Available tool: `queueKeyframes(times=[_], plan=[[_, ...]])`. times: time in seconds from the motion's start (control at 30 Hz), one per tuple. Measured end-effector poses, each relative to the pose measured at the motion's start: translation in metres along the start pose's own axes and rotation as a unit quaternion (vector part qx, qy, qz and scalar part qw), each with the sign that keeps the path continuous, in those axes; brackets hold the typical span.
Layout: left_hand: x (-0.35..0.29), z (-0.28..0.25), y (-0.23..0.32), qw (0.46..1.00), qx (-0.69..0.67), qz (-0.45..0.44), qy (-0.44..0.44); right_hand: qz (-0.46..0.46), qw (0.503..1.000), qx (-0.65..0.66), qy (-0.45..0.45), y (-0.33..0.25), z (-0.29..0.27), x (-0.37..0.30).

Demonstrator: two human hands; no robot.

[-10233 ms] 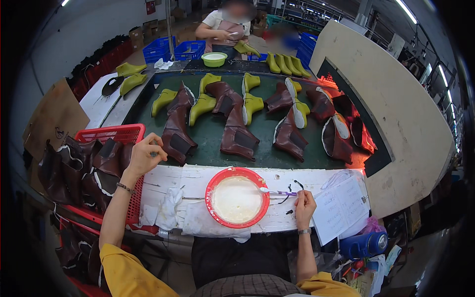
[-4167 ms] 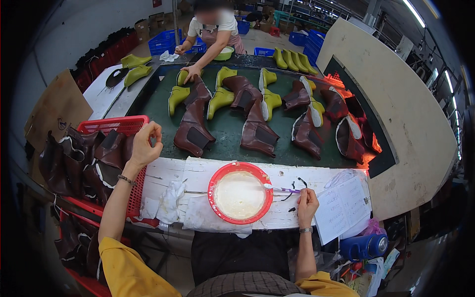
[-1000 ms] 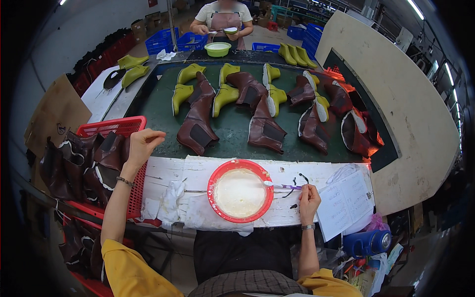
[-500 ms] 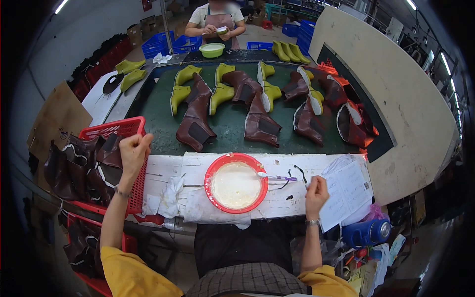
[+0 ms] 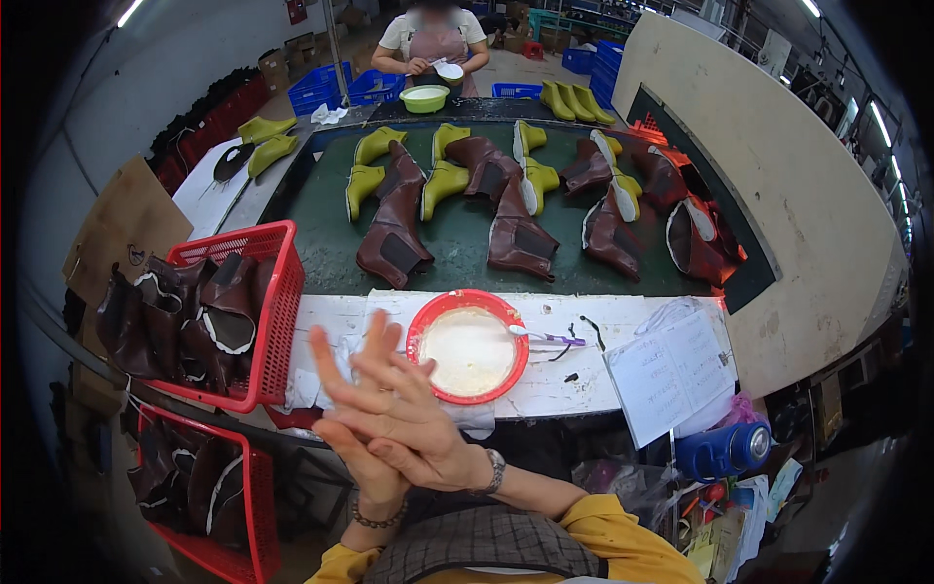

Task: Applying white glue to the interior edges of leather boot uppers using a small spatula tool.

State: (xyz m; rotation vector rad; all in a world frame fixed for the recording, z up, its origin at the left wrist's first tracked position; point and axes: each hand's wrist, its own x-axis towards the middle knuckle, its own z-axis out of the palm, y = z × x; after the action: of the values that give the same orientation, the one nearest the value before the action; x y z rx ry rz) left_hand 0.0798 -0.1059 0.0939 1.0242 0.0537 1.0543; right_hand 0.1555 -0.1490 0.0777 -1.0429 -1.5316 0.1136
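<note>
My two hands meet in front of the worktable's near edge, left of my body's middle. My left hand [image 5: 362, 461] has its fingers stretched up and away from me, and my right hand [image 5: 428, 446] lies pressed across its palm, fingers extended. Neither hand holds anything that I can see; parts of the left hand are hidden. Just beyond them stands a red basin [image 5: 416, 360] with a creamy white paste [image 5: 472, 350]. A white and purple toothbrush [image 5: 550, 338] rests across its right rim.
Brown boots [image 5: 525, 238] and yellow-green shoe lasts [image 5: 446, 187] cover the green board [image 5: 311, 234]. Red baskets [image 5: 282, 302] of brown boots stand left. A notebook [image 5: 662, 380] and blue flask [image 5: 725, 450] are right. Across the table, a person [image 5: 438, 44] works beside a green bowl [image 5: 424, 105].
My hands, formerly apart as fists beside the basket and the notebook, have come together with fingers stretched out. The view has shifted slightly. The person opposite has lowered the thing they hold.
</note>
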Motion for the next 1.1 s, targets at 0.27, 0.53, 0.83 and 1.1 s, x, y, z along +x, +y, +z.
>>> queueKeyframes(times=[0.27, 0.53, 0.83, 1.1], plan=[[0.0, -0.011, 0.024, 0.995, -0.064, 0.015, 0.07, -0.017, 0.99, 0.139, 0.018, -0.007, 0.032, -0.011], [0.001, -0.006, 0.024, 0.996, -0.086, 0.022, 0.021, -0.027, 0.986, 0.158, 0.048, -0.011, 0.028, -0.019], [0.001, -0.009, 0.031, 0.995, -0.081, 0.059, 0.007, -0.014, 0.978, 0.199, 0.058, -0.015, 0.032, -0.022], [0.008, -0.039, 0.039, 0.982, -0.168, 0.059, 0.065, -0.053, 0.993, 0.104, -0.008, -0.031, 0.054, -0.035]])
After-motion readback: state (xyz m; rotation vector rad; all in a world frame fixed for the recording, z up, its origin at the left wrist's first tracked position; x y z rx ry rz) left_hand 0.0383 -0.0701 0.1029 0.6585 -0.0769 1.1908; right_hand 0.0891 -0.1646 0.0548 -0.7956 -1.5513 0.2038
